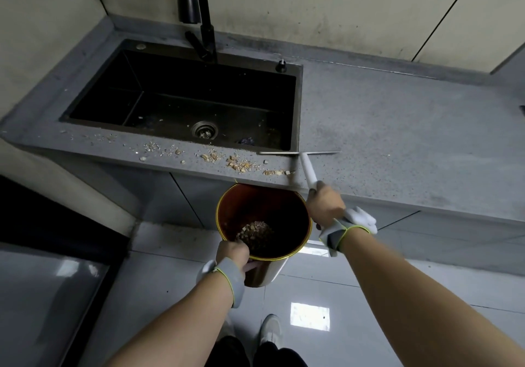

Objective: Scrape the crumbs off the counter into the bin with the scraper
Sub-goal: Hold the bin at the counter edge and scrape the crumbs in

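Pale crumbs (pixel 241 164) lie scattered along the front strip of the grey counter (pixel 397 127), between the sink and the counter's edge. My right hand (pixel 326 204) grips the white handle of the scraper (pixel 308 167); its thin metal blade rests flat on the counter at the sink's front right corner, just right of the crumbs. My left hand (pixel 231 253) holds the near rim of a round bin (pixel 298 248) with a yellow rim, held below the counter's edge. A heap of crumbs lies in the bin's bottom.
A black sink (pixel 93 82) with a drain and a black faucet (pixel 199 17) sits at the left of the counter. Grey cabinet fronts (pixel 159 196) run under the counter. Glossy floor tiles and my shoes (pixel 270 329) are below.
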{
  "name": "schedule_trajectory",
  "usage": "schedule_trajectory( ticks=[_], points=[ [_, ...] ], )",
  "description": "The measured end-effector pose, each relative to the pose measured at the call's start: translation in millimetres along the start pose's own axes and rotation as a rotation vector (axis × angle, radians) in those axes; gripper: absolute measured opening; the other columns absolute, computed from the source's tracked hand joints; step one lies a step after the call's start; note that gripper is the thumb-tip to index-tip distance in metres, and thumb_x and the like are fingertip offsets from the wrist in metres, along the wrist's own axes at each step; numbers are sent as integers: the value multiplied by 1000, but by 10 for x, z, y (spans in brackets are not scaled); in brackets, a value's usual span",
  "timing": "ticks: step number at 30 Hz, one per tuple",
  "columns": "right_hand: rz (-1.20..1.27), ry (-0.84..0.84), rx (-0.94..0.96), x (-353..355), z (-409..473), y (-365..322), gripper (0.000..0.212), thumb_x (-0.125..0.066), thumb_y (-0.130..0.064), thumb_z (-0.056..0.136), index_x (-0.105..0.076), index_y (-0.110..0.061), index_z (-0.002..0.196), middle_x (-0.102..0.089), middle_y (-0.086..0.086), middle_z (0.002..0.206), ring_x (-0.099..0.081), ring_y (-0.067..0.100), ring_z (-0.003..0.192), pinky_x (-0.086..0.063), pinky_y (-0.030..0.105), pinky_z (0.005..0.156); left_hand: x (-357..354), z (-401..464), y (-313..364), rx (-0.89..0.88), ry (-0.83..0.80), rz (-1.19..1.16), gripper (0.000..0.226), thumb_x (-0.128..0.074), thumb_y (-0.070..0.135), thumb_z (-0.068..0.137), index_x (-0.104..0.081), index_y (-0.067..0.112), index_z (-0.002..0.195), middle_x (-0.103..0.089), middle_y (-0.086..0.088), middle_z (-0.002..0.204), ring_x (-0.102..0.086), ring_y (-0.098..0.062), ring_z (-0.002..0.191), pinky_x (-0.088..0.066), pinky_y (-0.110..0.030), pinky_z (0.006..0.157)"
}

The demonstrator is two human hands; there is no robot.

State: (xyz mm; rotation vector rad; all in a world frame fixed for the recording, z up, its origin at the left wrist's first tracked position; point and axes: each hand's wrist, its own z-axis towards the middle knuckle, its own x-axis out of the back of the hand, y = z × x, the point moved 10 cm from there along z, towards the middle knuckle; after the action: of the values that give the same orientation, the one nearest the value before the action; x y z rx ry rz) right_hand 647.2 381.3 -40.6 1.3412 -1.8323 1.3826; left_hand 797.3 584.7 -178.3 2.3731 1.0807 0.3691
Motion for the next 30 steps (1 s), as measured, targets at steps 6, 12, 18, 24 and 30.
schedule_trajectory(
  ticks=[6, 12, 18, 24, 30],
  points=[
    [-67, -94, 49, 44, -301, 416, 24, -35, -26, 99, -48, -10, 111, -66, 21, 91, -63, 39, 66, -58, 47, 59, -118, -73, -70, 3, -6, -27, 27, -36, 5, 100, -47, 6, 124, -52, -13, 90, -55, -29, 69, -57, -36, 41],
    [-64, -176, 93, 134, -606, 727, 23, -35, -23, 99, -50, -15, 114, -60, 13, 72, -46, 24, 35, -38, 22, 30, -378, -115, -225, 17, -1, -27, 30, -35, 1, 98, -48, 4, 125, -54, -14, 100, -55, -29, 70, -57, -37, 42],
    [-18, -225, 112, 400, -659, 600, 24, -37, -18, 97, -58, -9, 104, -55, 10, 65, -48, 23, 35, -39, 25, 33, -673, -247, -358, 30, -26, -60, 21, -36, -4, 95, -49, 5, 109, -52, -12, 83, -54, -29, 65, -55, -35, 41],
    [118, -116, 61, 393, -528, 343, 28, -38, -18, 98, -58, -2, 109, -53, 16, 82, -51, 27, 71, -46, 39, 66, -481, -289, -281, 24, -20, -114, 22, -35, -5, 96, -49, 2, 111, -51, -15, 83, -51, -29, 61, -55, -37, 39],
    [218, -91, 36, 40, -320, -164, 17, -36, -16, 99, -51, -7, 98, -48, 13, 90, -45, 22, 83, -38, 31, 60, 219, -149, -40, 18, 55, -148, 19, -39, -3, 96, -50, 2, 110, -52, -15, 81, -53, -28, 60, -56, -36, 42]
  ],
)
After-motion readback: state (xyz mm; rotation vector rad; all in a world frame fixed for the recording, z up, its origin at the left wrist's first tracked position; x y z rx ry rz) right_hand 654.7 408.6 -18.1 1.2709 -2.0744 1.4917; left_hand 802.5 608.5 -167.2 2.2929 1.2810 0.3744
